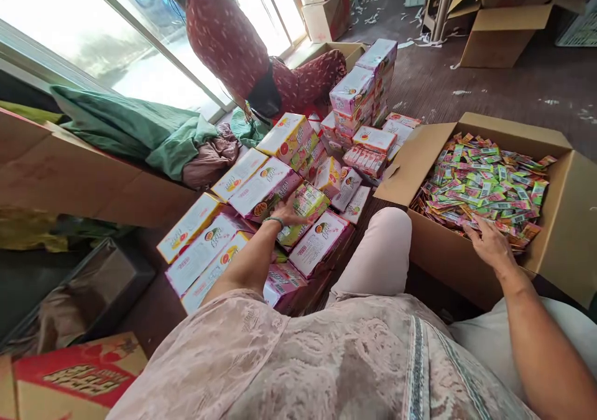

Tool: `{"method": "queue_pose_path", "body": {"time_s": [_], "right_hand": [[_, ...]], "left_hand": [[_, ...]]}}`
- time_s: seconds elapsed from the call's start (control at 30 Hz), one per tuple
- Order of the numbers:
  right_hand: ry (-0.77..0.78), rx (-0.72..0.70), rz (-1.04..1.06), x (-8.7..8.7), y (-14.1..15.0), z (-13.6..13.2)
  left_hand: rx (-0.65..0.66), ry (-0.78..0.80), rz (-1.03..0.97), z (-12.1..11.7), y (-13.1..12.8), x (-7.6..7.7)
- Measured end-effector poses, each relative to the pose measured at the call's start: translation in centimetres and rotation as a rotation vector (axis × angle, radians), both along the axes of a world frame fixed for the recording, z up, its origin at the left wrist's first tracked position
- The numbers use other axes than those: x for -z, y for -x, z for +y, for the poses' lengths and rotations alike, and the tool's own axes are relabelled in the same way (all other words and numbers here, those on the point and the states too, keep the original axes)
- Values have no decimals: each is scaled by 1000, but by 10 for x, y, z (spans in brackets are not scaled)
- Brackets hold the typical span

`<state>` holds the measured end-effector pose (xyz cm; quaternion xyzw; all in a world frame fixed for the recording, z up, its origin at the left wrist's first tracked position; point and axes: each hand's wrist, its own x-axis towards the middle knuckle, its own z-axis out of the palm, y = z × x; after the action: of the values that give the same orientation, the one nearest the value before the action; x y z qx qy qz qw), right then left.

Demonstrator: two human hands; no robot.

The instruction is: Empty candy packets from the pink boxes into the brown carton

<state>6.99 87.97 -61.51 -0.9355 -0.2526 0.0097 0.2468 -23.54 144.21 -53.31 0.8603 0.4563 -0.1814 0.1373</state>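
Note:
My left hand point(285, 214), with a beaded bracelet at the wrist, rests on a green fruit-print box point(308, 201) with its fingers spread. A purple-edged white box point(265, 188) lies beyond that hand, and a similar white box point(321, 241) lies on its near side. To the right, my right hand point(493, 244) is over the near edge of a heap of small colourful sachets point(489, 180). Its thumb and fingers are apart; its fingertips touch the sachets, and I see none gripped. The sachets fill an open cardboard carton point(494, 126).
Stacked boxes point(352, 90) stand ahead, near another person in red patterned clothing point(228, 34). Green cloth point(125, 121) lies at the left by the glass door. A red printed carton point(79, 370) is at lower left, an open carton point(494, 34) at the back right.

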Motion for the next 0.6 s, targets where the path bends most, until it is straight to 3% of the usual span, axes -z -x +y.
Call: {"method": "queue_pose_path", "body": {"time_s": [0.13,0.23,0.33,0.43,0.6], "right_hand": [[-7,-8,-7,-5,7,-1],[-76,-17,-37,-8,9,-1],[-192,14,-30,-15,12,10],[-361,90,148,-34,20,34],[-865,89,746,-102,34,92]], "left_hand": [[-43,-46,-85,-10,4,6],[-203,102,-387,-14,-2,-7],[-358,471,-784,-26,-20,-30],[-405,889,-1052,-52,-52,-56],[-336,1426,-1169,-124,-138,-80]]}}
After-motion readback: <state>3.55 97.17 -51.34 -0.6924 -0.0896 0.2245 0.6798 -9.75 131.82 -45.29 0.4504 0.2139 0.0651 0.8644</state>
